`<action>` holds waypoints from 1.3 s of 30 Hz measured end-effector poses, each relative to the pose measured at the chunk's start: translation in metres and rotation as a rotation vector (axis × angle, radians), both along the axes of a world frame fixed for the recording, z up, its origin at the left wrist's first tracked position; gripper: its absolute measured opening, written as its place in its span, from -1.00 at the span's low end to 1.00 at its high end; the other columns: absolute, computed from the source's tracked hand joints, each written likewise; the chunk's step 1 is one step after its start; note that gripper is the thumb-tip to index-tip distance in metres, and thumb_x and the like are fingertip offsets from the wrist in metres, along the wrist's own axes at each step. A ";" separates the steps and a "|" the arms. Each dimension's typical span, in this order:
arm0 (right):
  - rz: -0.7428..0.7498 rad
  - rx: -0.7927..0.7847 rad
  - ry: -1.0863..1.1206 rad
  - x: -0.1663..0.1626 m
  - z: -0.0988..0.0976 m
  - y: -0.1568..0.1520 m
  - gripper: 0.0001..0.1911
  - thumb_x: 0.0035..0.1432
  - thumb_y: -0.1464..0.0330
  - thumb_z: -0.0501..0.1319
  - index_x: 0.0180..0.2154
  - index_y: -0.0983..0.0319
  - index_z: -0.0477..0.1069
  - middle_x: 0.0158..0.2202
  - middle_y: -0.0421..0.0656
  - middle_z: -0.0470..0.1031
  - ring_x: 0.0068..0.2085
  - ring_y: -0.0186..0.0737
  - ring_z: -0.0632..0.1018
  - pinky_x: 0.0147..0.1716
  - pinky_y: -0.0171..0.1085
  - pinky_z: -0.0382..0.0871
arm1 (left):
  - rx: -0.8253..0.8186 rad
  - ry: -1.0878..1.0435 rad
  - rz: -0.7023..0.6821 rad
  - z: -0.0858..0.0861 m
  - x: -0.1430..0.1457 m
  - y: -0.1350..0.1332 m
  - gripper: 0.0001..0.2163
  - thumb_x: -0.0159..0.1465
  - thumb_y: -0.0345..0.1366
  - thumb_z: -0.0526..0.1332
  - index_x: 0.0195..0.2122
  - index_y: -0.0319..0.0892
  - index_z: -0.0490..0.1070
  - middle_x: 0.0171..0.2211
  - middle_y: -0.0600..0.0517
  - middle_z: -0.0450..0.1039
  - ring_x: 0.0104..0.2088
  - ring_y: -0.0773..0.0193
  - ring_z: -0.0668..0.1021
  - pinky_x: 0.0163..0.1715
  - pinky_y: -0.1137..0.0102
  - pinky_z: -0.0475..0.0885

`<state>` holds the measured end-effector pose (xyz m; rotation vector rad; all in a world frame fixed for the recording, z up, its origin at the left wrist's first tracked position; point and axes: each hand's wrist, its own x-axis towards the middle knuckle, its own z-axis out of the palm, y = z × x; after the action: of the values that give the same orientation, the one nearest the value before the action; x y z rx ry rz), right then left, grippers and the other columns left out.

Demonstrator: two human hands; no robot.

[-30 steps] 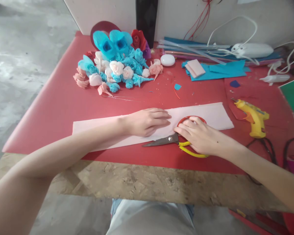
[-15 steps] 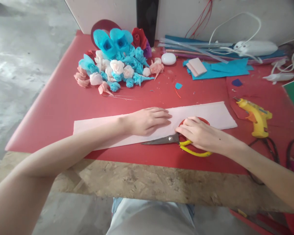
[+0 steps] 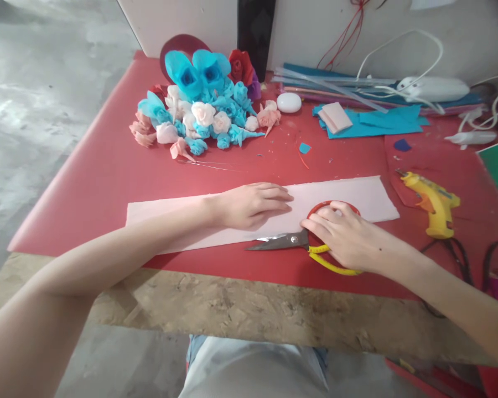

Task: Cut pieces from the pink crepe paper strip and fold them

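So the long strip of pink paper (image 3: 302,200) is lying flat on the red-topped counter (image 3: 87,166), right in front of the person. Left hand (image 3: 255,204) is palm down on it, fingers stretched out and loosely together, not gripping anything. Right hand (image 3: 342,235) has the scissors (image 3: 294,239), fingers curled around the handles, one red and one yellow. The blades point left along the near edge of the strip, slightly apart; can't really tell if any paper sits between them.

Further back on the left there's a big heap of flowers (image 3: 203,113), mostly blue, white and pink. A white case (image 3: 289,103) sits just beside them. Over on the right: a yellow glue gun (image 3: 434,202), and behind it some blue paper (image 3: 392,119) with a folded pink piece (image 3: 335,118) on top.
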<state>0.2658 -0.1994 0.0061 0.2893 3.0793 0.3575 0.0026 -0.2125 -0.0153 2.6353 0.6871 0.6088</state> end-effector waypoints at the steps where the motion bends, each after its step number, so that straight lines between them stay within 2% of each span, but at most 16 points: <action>1: -0.001 0.005 -0.001 0.000 -0.001 -0.001 -0.62 0.01 0.54 0.00 -0.08 0.35 0.30 -0.21 -0.02 0.44 -0.21 -0.09 0.36 -0.09 -0.11 0.11 | -0.010 -0.007 0.004 0.000 0.000 0.000 -0.63 0.21 -0.52 -0.03 0.01 -0.34 0.38 0.07 -0.22 0.35 0.11 0.08 0.36 0.11 0.18 0.30; 13: 0.045 0.021 -0.050 -0.032 0.000 -0.006 -0.65 0.06 0.51 0.01 -0.08 0.35 0.31 -0.21 -0.07 0.43 -0.25 -0.09 0.34 -0.15 -0.11 0.09 | -0.020 0.010 0.025 -0.004 0.000 0.000 -0.64 0.23 -0.50 -0.01 0.02 -0.30 0.37 0.09 -0.19 0.34 0.12 0.09 0.35 0.13 0.15 0.29; 21: 0.106 -0.003 -0.025 -0.032 -0.003 -0.003 -0.69 0.08 0.57 -0.03 -0.14 0.36 0.33 -0.28 -0.08 0.43 -0.30 -0.12 0.31 -0.16 -0.13 0.09 | -0.013 -0.007 0.030 -0.005 0.002 -0.001 -0.64 0.25 -0.48 -0.02 0.06 -0.35 0.31 0.08 -0.19 0.35 0.12 0.11 0.36 0.15 0.20 0.26; 30: 0.178 -0.045 0.058 -0.030 0.004 0.004 -0.70 0.03 0.65 -0.04 -0.27 0.30 0.34 -0.51 -0.18 0.34 -0.39 -0.21 0.29 -0.20 -0.23 0.10 | -0.011 0.021 0.063 -0.006 0.000 -0.002 -0.53 0.20 -0.52 0.01 0.16 -0.45 0.14 0.12 -0.27 0.29 0.13 0.07 0.34 0.14 0.21 0.26; 35: 0.116 -0.010 0.018 -0.027 0.005 0.001 -0.68 -0.06 0.58 0.02 -0.21 0.31 0.33 -0.33 -0.11 0.45 -0.30 -0.16 0.32 -0.13 -0.16 0.07 | -0.018 0.042 0.056 -0.006 0.000 -0.002 -0.54 0.21 -0.51 -0.01 0.17 -0.45 0.12 0.13 -0.28 0.27 0.14 0.08 0.32 0.16 0.22 0.22; 39: 0.074 0.017 -0.003 -0.025 0.003 -0.002 -0.66 -0.04 0.53 0.03 -0.17 0.34 0.34 -0.23 -0.08 0.47 -0.25 -0.12 0.33 -0.11 -0.13 0.07 | -0.060 0.060 0.044 -0.004 -0.001 -0.001 -0.52 0.21 -0.50 -0.02 0.19 -0.40 0.08 0.14 -0.25 0.26 0.15 0.10 0.31 0.15 0.21 0.21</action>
<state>0.2410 -0.2016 0.0088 0.1748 3.0921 0.3862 0.0018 -0.2140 -0.0194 2.5984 0.7707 0.5146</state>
